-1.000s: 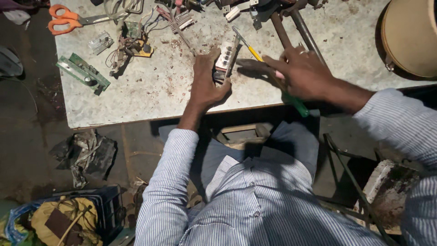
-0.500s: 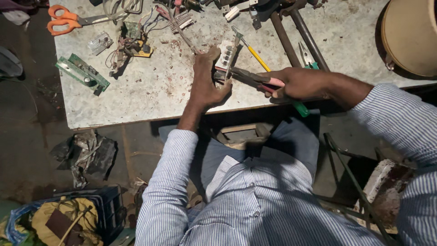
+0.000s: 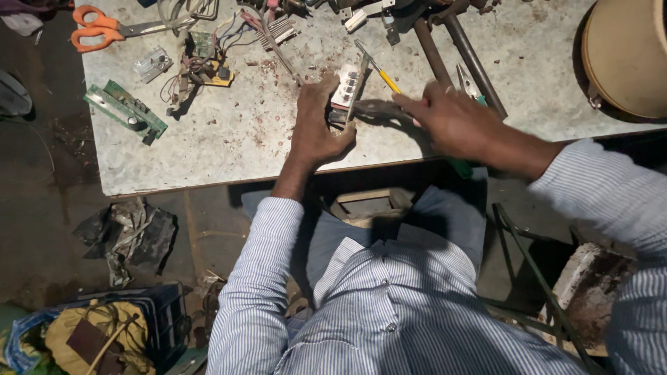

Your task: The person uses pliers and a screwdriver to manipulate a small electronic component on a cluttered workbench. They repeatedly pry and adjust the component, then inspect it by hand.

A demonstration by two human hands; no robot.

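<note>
My left hand (image 3: 316, 128) grips a small white electronic part (image 3: 347, 87) and holds it upright on edge on the worn grey tabletop (image 3: 229, 149). My right hand (image 3: 451, 125) is closed around the handles of dark pliers (image 3: 375, 110), whose jaws reach left to the part. A green handle end (image 3: 460, 168) sticks out below that hand. A yellow-handled screwdriver (image 3: 379, 69) lies just behind the part.
Orange-handled scissors (image 3: 97, 28), a green circuit board (image 3: 125, 110), a wired component cluster (image 3: 201, 66) and metal rods (image 3: 455, 52) lie on the table. A round tan container (image 3: 625, 55) stands at the right. Rubbish and a crate (image 3: 111, 326) sit on the floor at the left.
My right hand has shifted left with the pliers, bringing the jaws onto the part. My left hand has kept the part upright in the same spot.
</note>
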